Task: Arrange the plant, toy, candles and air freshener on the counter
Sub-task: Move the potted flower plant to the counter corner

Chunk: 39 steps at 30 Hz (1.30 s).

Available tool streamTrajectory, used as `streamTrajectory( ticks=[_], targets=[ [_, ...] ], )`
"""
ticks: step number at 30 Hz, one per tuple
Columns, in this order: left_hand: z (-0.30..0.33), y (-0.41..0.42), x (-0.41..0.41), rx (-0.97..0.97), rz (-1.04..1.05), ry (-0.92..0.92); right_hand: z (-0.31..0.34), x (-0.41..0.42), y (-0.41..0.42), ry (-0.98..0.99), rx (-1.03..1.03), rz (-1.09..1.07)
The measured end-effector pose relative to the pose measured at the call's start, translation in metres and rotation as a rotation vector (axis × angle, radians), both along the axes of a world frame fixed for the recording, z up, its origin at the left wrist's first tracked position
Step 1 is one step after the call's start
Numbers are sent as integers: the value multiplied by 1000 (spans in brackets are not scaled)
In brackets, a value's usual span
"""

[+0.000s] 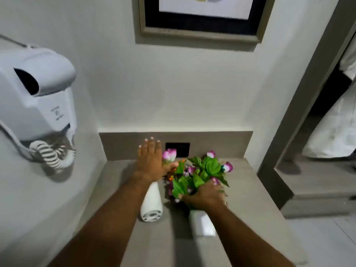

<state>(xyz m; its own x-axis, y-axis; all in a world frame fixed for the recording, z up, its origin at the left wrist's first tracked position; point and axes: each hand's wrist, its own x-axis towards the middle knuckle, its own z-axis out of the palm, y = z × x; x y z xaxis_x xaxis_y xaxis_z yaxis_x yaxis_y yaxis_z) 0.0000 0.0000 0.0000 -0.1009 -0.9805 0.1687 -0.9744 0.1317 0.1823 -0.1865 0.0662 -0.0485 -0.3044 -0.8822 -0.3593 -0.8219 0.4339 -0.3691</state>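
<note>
An artificial plant (pixel 202 170) with green leaves and pink flowers lies tipped on the grey counter (pixel 119 189), its white pot (pixel 202 224) pointing toward me. My right hand (pixel 204 196) is closed around the stems just above the pot. A white bottle-shaped air freshener (pixel 152 203) lies on its side to the left of the plant, base toward me. My left hand (pixel 150 160) is flat with fingers apart above the air freshener's narrow end, its thumb touching the flowers. No toy or candles are in sight.
A white wall-mounted hair dryer (pixel 34 93) with a coiled cord (pixel 50 155) hangs on the left wall. A black outlet plate (pixel 177 149) sits in the backsplash behind the flowers. A framed picture (pixel 200 26) hangs above. A doorway (pixel 317 132) opens on the right.
</note>
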Motion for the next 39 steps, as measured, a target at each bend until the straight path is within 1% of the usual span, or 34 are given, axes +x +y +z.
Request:
streamTrajectory(
  ticks=[1, 2, 4, 6, 8, 11, 14, 16, 20, 23, 25, 29, 33, 39],
  targets=[
    [-16, 11, -4, 51, -6, -26, -11, 2, 10, 12, 76, -17],
    [-31, 20, -9, 74, -38, -48, -20, 3, 18, 4, 96, -42],
    [-66, 43, -18, 102, -69, -74, -44, -3, 35, 8, 50, -67],
    [-90, 59, -28, 147, -116, -35, -54, -13, 40, -13, -26, -74],
    [-105, 75, -38, 188, -177, -29, -54, -29, 36, -37, -76, -117],
    [-133, 99, -59, 263, -266, -68, -53, -64, 28, -3, -40, -145],
    [-156, 109, -78, 341, -276, -66, -52, -98, 17, -7, -12, -204],
    [-171, 111, -89, 379, -264, -78, -54, -116, 7, -47, -42, -284],
    [-196, 105, -101, 326, -219, -80, -65, -140, -10, -112, -177, -407],
    [-203, 94, -110, 268, -180, -40, -76, -153, -25, -157, -328, -450],
    [-206, 84, -116, 249, -160, -20, -85, -159, -34, -231, -436, -475],
    [-210, 61, -127, 283, -124, -35, -105, -167, -50, -398, -592, -543],
    [-212, 40, -146, 282, -107, -49, -116, -178, -71, -473, -674, -533],
    [-218, 8, -179, 242, -119, -53, -125, -204, -118, -497, -731, -506]
  ],
)
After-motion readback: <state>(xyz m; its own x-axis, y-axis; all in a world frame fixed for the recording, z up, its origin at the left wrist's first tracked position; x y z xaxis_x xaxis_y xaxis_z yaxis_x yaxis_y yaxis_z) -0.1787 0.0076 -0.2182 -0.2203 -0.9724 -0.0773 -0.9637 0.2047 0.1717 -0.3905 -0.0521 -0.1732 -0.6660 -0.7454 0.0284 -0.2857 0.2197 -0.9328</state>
